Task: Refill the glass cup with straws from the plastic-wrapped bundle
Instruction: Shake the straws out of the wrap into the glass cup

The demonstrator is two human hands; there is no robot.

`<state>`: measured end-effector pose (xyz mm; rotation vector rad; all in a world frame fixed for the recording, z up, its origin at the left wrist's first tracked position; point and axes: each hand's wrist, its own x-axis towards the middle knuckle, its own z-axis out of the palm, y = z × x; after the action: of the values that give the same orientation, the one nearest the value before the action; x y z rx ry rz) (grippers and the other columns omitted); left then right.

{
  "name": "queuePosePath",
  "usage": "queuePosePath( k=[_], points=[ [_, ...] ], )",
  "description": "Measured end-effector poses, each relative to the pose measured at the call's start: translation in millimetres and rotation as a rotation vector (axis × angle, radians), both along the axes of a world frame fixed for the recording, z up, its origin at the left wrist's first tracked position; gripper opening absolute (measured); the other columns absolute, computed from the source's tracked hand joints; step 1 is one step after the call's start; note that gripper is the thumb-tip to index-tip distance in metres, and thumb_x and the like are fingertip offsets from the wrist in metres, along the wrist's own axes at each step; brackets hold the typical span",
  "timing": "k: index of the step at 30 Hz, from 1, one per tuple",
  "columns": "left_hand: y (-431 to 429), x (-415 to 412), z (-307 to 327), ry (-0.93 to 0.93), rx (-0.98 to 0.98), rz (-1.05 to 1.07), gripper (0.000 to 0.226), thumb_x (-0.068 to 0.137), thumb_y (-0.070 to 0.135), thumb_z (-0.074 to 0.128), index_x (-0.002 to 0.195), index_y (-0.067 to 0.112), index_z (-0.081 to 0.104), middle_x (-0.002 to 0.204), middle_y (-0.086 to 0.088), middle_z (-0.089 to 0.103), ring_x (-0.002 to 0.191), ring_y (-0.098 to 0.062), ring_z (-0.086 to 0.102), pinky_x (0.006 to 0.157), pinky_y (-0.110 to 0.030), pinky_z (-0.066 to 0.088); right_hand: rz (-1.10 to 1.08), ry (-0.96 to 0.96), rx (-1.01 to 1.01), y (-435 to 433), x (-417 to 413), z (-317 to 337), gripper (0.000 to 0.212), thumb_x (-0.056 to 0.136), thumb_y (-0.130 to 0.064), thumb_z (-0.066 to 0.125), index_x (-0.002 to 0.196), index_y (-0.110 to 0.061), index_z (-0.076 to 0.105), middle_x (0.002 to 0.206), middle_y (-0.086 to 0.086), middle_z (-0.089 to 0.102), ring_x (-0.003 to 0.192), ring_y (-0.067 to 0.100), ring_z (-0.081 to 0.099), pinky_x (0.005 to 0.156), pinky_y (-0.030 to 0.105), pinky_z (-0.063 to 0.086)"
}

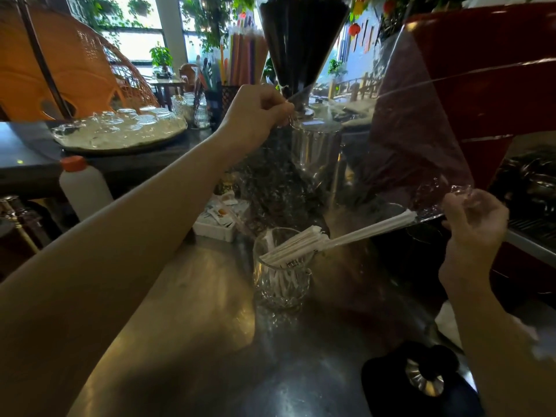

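A cut-glass cup stands on the steel counter, centre of view. White paper-wrapped straws slide from the clear plastic wrap into its mouth, lying slanted across the rim; more white straws sit lower inside. My left hand pinches the upper corner of the wrap, raised high above the cup. My right hand grips the crumpled lower corner to the right of the cup, where the straws' far ends still rest in the wrap.
A white bottle with an orange cap stands left. A tray of upturned glasses sits behind it. A steel pitcher, coloured and black straws and a sachet box stand behind the cup. A red machine fills the right; a black tamper mat lies near.
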<state>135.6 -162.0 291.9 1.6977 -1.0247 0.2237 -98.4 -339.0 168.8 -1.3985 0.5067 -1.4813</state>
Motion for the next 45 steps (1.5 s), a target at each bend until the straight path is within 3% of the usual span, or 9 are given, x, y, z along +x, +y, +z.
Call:
queuePosePath(
  k=[4, 8, 17, 22, 27, 34, 37, 40, 45],
  points=[
    [3.7, 1.6, 0.1, 0.028, 0.011, -0.018, 0.013, 0.084, 0.018, 0.064, 0.071, 0.016, 0.066, 0.062, 0.007, 0.061, 0.049, 0.009, 0.055, 0.055, -0.007, 0.047, 0.065, 0.035, 0.125, 4.0, 3.8, -10.4, 0.007, 0.087, -0.028, 0.058, 0.083, -0.034, 0.057, 0.091, -0.012, 0.061, 0.084, 0.001, 0.06, 0.077, 0.025, 0.048],
    [11.1, 0.4, 3.6, 0.057, 0.038, -0.054, 0.016, 0.084, 0.015, 0.062, 0.088, -0.001, 0.067, 0.064, 0.005, 0.06, 0.049, 0.011, 0.056, 0.051, -0.001, 0.042, 0.098, 0.054, 0.169, 0.1, 9.6, -1.2, 0.015, 0.086, -0.026, 0.06, 0.073, -0.033, 0.06, 0.081, -0.012, 0.066, 0.078, 0.001, 0.061, 0.071, 0.024, 0.048],
    [24.3, 8.6, 2.0, 0.057, -0.014, 0.154, 0.012, 0.084, 0.019, 0.062, 0.086, 0.009, 0.068, 0.064, 0.009, 0.058, 0.056, 0.001, 0.053, 0.052, -0.01, 0.044, 0.154, 0.069, 0.05, 0.6, 29.3, 28.7, 0.021, 0.085, -0.015, 0.062, 0.07, -0.03, 0.063, 0.062, -0.018, 0.069, 0.063, -0.002, 0.061, 0.056, 0.013, 0.047],
    [37.0, 18.1, 0.2, 0.159, -0.06, 0.188, 0.015, 0.086, 0.014, 0.059, 0.072, 0.013, 0.063, 0.062, 0.005, 0.056, 0.038, 0.01, 0.052, 0.038, -0.002, 0.037, 0.168, 0.106, -0.001, 3.6, 40.3, 40.2, 0.023, 0.084, -0.017, 0.063, 0.066, -0.032, 0.063, 0.062, -0.018, 0.068, 0.061, 0.0, 0.059, 0.056, 0.013, 0.046],
    [44.6, 23.5, 0.1, 0.212, -0.079, 0.208, 0.013, 0.086, 0.016, 0.059, 0.076, 0.011, 0.065, 0.068, 0.002, 0.058, 0.065, -0.009, 0.055, 0.053, -0.012, 0.045, 0.171, 0.139, -0.058, 5.5, 46.4, 48.0, 0.023, 0.083, -0.016, 0.063, 0.066, -0.032, 0.062, 0.06, -0.019, 0.067, 0.059, -0.003, 0.058, 0.056, 0.012, 0.045],
    [47.5, 26.8, -3.1, 0.261, -0.115, 0.222, 0.015, 0.086, 0.015, 0.06, 0.088, 0.002, 0.067, 0.065, 0.0, 0.057, 0.061, -0.009, 0.052, 0.057, -0.019, 0.044, 0.161, 0.14, -0.13, 3.7, 47.9, 66.0, 0.021, 0.084, -0.018, 0.063, 0.069, -0.032, 0.06, 0.059, -0.021, 0.066, 0.059, -0.001, 0.059, 0.055, 0.014, 0.045],
    [50.9, 31.2, -6.7, 0.326, -0.127, 0.239, 0.011, 0.085, 0.016, 0.061, 0.082, 0.007, 0.066, 0.067, -0.002, 0.06, 0.065, -0.014, 0.056, 0.063, -0.026, 0.046, 0.202, 0.146, -0.138, 5.9, 50.6, 69.1, 0.017, 0.084, -0.019, 0.063, 0.071, -0.03, 0.06, 0.061, -0.016, 0.065, 0.06, 0.0, 0.057, 0.057, 0.015, 0.045],
    [54.6, 33.7, -9.8, 0.41, -0.121, 0.24, 0.015, 0.085, 0.02, 0.063, 0.07, 0.015, 0.064, 0.07, -0.002, 0.063, 0.066, -0.015, 0.06, 0.053, -0.023, 0.044, 0.29, 0.195, -0.105, 8.5, 52.8, 65.5, 0.009, 0.085, -0.023, 0.062, 0.077, -0.027, 0.06, 0.076, -0.009, 0.063, 0.068, 0.003, 0.058, 0.061, 0.019, 0.046],
    [60.6, 33.8, -13.5, 0.472, -0.115, 0.194, 0.018, 0.085, 0.016, 0.061, 0.068, 0.017, 0.063, 0.07, -0.004, 0.063, 0.064, -0.014, 0.06, 0.056, -0.025, 0.05, 0.405, 0.373, -0.083, 9.5, 54.9, 48.6, 0.012, 0.087, -0.015, 0.058, 0.08, -0.024, 0.063, 0.084, -0.004, 0.064, 0.077, 0.007, 0.058, 0.071, 0.027, 0.044]
  ],
)
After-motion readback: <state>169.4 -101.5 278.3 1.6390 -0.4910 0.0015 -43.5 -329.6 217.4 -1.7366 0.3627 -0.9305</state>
